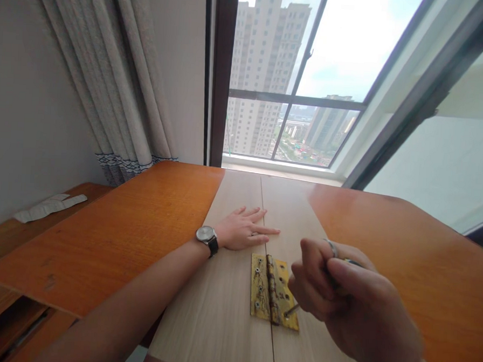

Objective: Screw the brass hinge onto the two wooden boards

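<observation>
Brass hinge [271,291] lies flat on the desk [101,238], its knuckle running along the seam between 2 pale wooden boards [214,314], with 1 leaf on each board. Its metal is scratched and worn, and at least 3 screw holes show on the left leaf. The left hand [242,229] rests palm down just beyond the hinge, its fingers [259,220] spread flat and holding nothing, with 1 wristwatch [207,238] on the wrist. The right hand [341,294] hangs over the right leaf, its fingers [313,266] curled tight around a screwdriver [292,310], whose thin metal shaft points down at the hinge; whether its tip touches the leaf is hard to tell. 1 ring [333,248] sits on a finger of that hand. 2 orange panels [403,254] flank the boards, whose far edge stops near the window sill [282,169]. Folded white paper [49,206] lies on a wooden shelf [3,244] at the far left.
</observation>
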A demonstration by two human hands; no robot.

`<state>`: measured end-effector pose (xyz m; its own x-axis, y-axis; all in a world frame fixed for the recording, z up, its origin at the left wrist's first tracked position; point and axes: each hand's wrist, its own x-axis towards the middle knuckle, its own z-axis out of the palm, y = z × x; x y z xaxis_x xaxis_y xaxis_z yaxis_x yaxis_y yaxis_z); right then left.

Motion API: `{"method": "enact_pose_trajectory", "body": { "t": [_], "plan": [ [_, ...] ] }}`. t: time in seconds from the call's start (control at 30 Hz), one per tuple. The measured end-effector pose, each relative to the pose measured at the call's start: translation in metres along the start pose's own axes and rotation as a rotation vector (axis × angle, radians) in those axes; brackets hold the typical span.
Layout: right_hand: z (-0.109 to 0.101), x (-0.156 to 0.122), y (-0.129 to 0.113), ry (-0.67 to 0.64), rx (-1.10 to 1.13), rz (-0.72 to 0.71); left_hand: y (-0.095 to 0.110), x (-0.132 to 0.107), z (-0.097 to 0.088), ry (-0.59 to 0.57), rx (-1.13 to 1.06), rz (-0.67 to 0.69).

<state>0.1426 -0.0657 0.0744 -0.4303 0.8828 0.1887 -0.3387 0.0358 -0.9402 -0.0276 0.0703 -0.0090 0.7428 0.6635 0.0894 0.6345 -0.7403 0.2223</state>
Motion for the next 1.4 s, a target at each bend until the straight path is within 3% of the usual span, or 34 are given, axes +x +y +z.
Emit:
{"method": "enact_pose_trajectory", "body": {
  "t": [1.03,1.17,1.4],
  "plan": [
    [-0.002,0.011,0.001,-0.026,0.027,-0.027,-0.009,0.012,0.001,0.003,0.015,-0.028],
    [-0.002,0.006,0.005,0.067,-0.032,-0.058,-0.008,0.011,0.001,0.023,0.022,-0.023],
    [0.008,-0.007,0.006,0.391,-0.130,-0.231,-0.007,0.008,0.001,0.078,0.031,-0.017]
  ]
}}
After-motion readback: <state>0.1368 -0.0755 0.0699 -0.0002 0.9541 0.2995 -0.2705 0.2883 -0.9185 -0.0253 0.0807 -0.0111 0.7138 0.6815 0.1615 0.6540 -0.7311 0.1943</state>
